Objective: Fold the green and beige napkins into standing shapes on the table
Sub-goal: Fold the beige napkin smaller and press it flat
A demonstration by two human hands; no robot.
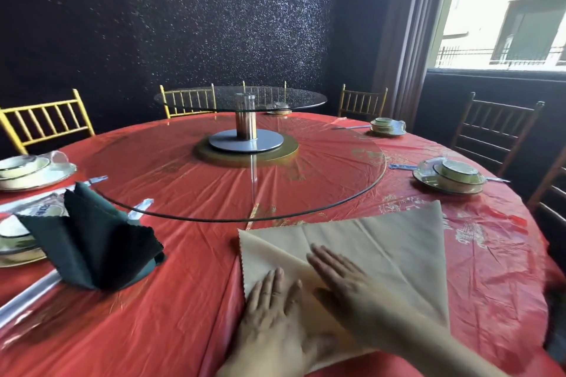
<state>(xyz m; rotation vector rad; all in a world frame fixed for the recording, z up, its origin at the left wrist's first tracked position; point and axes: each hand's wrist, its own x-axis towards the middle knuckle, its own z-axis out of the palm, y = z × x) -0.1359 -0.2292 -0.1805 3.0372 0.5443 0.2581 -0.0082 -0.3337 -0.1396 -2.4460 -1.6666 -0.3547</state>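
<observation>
The beige napkin lies flat on the red-covered tabletop, at the near edge and right of centre. One corner points toward the far right, and a pinked edge runs along its left side. Fold lines cross its surface. Both hands rest on the near left portion of this napkin. The left hand is released, palm down, with straight fingers pointing toward the far edge, and it presses the cloth close to the pinked edge. The right hand is also released and palm down. Its straight fingers are angled toward the far left and lie flat on the cloth just beside the left hand. Neither hand grasps anything. The green napkin stands upright near the left edge of the tabletop, folded into a fanned shape with several points raised. It is well apart from the beige napkin and just beside a wrapped place setting. A glass turntable covers the centre of the tabletop and carries a raised glass tier on a metal column. Further place settings sit at the left edge, the right edge and the far right edge.
</observation>
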